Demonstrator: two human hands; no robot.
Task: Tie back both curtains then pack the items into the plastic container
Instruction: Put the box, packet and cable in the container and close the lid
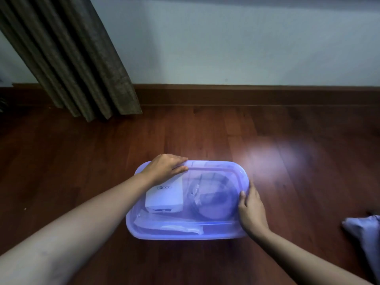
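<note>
A translucent purple plastic container (213,235) sits on the wooden floor with its lid (216,167) on top. Through the lid I see a white box (164,199), a round coiled item (213,197) and a flat clear packet (170,225). My left hand (167,166) lies flat on the lid's far left corner, fingers straight and pressing. My right hand (251,208) rests against the lid's right edge, thumb on top. A dark brown curtain (70,58) hangs at the upper left, its hem just above the floor.
The wall and a dark wooden skirting board (246,95) run behind the container. A piece of pale purple fabric (366,233) lies on the floor at the right edge. Bare wooden floor (82,161) surrounds the container.
</note>
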